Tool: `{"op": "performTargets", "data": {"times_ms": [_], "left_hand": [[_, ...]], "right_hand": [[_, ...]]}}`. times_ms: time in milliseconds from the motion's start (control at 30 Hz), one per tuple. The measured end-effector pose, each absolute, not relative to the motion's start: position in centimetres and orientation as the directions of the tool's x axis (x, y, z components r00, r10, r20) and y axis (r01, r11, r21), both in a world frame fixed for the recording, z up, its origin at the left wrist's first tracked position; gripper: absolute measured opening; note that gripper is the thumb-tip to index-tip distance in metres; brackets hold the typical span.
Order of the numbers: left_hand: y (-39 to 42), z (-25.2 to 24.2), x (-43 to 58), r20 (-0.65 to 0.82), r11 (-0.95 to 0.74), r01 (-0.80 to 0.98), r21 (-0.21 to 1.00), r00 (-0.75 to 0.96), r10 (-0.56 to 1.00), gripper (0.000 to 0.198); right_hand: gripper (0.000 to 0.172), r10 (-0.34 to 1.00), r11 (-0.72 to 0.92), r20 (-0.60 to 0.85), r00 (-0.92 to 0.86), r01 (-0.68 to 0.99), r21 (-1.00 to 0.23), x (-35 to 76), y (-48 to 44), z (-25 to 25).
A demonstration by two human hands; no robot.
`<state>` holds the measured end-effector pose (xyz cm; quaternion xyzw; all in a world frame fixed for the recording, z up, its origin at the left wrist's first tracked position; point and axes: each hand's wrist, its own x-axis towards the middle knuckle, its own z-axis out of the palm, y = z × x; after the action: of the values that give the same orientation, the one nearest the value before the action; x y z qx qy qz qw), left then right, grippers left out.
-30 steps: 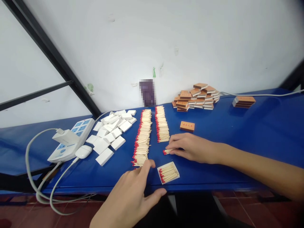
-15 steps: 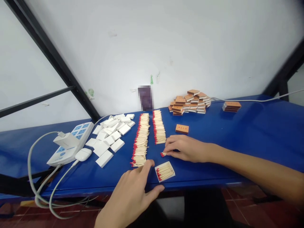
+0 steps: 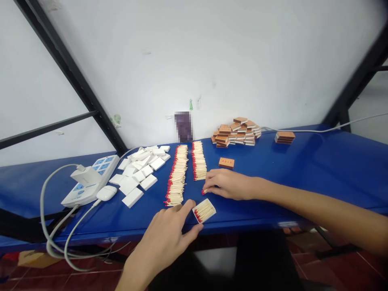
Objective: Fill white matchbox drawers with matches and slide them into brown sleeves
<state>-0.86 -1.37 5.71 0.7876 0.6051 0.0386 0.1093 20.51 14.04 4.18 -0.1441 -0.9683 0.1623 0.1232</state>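
Observation:
My left hand (image 3: 169, 230) grips a white matchbox tray (image 3: 212, 219) at its left end, forefinger at the far corner and thumb at the near one. Several red-headed matches (image 3: 203, 211) lie side by side in the tray, which sits slightly askew near the table's front edge. Just beyond it, my right hand (image 3: 226, 184) pinches a small bunch of matches (image 3: 204, 191), red tips poking out to the left. Two long rows of matches, the left row (image 3: 176, 176) and the shorter right row (image 3: 199, 160), stretch away behind my hands.
White trays (image 3: 133, 178) are heaped on the left, beside a power strip (image 3: 87, 182) with cables. Orange matchbox sleeves (image 3: 238, 133) pile up by the wall. A short stack (image 3: 285, 137) stands farther right, and a single matchbox (image 3: 226, 163) lies beyond my right hand.
My left hand has closed in on the tray, which has turned a little. My right hand still pinches its matches. The whole view has shifted slightly.

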Motion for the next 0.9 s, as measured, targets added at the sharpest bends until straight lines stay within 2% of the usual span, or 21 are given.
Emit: {"op": "performTargets", "data": {"times_ms": [200, 333, 600, 733, 833, 900], "left_hand": [[-1.9, 5.4, -0.8, -0.029, -0.249, 0.947, 0.205, 0.26, 0.965, 0.032], [-2.0, 5.3, -0.7, -0.021, -0.243, 0.949, 0.202, 0.252, 0.967, 0.031], [-1.7, 5.2, -0.5, -0.037, -0.232, 0.955, 0.186, 0.242, 0.969, 0.03], [-1.4, 4.9, -0.5, -0.043, -0.227, 0.956, 0.184, 0.238, 0.97, 0.031], [-1.2, 4.6, -0.6, -0.033, -0.232, 0.96, 0.159, 0.24, 0.97, 0.034], [-1.1, 4.5, -0.7, -0.028, -0.238, 0.959, 0.153, 0.245, 0.969, 0.034]], "right_hand": [[0.016, 0.328, 0.895, 0.181, -0.927, 0.244, -0.373, 20.0, 14.1, 4.7], [0.019, 0.332, 0.882, 0.172, -0.927, 0.24, -0.406, 19.9, 14.1, 4.6], [0.018, 0.355, 0.875, 0.264, -0.897, 0.219, -0.431, 20.2, 14.5, 4.1], [0.012, 0.362, 0.842, 0.33, -0.872, 0.153, -0.518, 20.3, 13.3, 4.9], [0.012, 0.308, 0.823, 0.322, -0.895, 0.081, -0.562, 19.9, 11.8, 5.4], [0.012, 0.262, 0.837, 0.297, -0.918, 0.064, -0.544, 19.6, 11.0, 5.3]]}}
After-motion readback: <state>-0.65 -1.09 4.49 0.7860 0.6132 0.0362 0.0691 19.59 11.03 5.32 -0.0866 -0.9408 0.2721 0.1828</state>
